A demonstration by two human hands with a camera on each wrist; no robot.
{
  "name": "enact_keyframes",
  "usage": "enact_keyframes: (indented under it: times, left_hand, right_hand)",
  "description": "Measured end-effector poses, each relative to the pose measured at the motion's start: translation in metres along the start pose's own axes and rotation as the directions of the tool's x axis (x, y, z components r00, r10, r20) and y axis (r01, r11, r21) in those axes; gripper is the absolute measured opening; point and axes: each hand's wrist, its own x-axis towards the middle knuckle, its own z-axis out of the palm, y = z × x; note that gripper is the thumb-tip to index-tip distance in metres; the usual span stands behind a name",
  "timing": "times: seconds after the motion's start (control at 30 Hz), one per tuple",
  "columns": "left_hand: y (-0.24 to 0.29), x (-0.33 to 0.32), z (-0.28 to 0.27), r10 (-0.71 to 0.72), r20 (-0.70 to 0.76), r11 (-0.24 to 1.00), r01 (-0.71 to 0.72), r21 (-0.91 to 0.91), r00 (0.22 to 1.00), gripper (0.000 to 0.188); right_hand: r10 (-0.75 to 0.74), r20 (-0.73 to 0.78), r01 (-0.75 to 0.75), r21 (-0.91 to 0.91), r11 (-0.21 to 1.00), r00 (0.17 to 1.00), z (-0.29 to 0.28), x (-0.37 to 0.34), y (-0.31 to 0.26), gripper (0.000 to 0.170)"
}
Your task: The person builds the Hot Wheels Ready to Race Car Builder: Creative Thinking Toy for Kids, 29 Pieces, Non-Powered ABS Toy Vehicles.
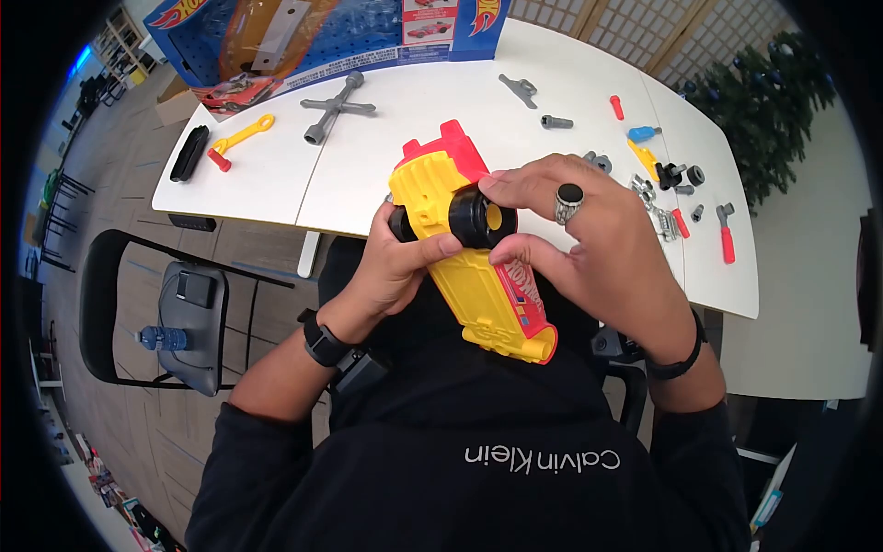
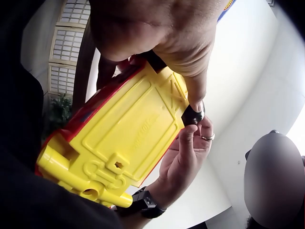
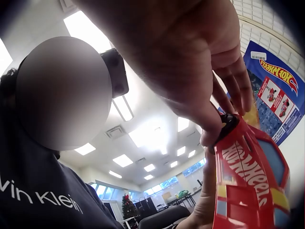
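Observation:
A red and yellow toy car (image 1: 432, 207) is held tilted above the lap, its yellow underside (image 2: 133, 129) showing in the left wrist view. The left hand (image 1: 391, 267) grips the car around one end, thumb across the yellow base beside a black wheel (image 1: 471, 218). Thumb and fingertips of the right hand (image 1: 589, 230) pinch that wheel from the other side. In the right wrist view the red side (image 3: 248, 176) with lettering faces the camera, and the right hand (image 3: 190, 62) reaches over the wheel, which is mostly hidden there.
On the white table (image 1: 441, 97) lie a grey cross wrench (image 1: 338, 108), a yellow wrench (image 1: 244, 134), a black part (image 1: 189, 154), and several small tools and parts at the right, including a blue piece (image 1: 644, 133). A blue box (image 1: 322, 64) stands at the back; a chair (image 1: 101, 304) is at left.

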Motion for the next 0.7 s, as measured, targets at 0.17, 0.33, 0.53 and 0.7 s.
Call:
enact_keyframes:
  times: [0.17, 0.33, 0.53, 0.7]
  left_hand:
    - [-0.001, -0.001, 0.002, 0.023, -0.036, 0.997, -0.02, 0.077, 0.999, 0.066]
    - [-0.003, -0.006, 0.002, 0.152, -0.071, 0.957, -0.129, 0.26, 0.986, 0.072]
    - [-0.005, -0.009, 0.008, 0.148, -0.068, 0.944, -0.121, 0.306, 0.987, 0.073]
    - [-0.011, -0.004, -0.005, 0.099, -0.063, 0.991, -0.093, 0.091, 0.993, 0.071]
  right_hand:
    - [0.083, -0.065, -0.084, -0.004, 0.996, 0.994, 0.013, -0.008, 0.008, 0.042]
    - [0.228, -0.179, -0.217, 0.076, 0.973, 0.957, 0.026, -0.02, 0.004, 0.051]
    - [0.188, -0.061, -0.185, 0.058, 0.981, 0.98, 0.031, -0.02, 0.003, 0.048]
    - [0.21, -0.088, -0.185, 0.234, 0.954, 0.974, 0.017, -0.023, 0.009, 0.051]
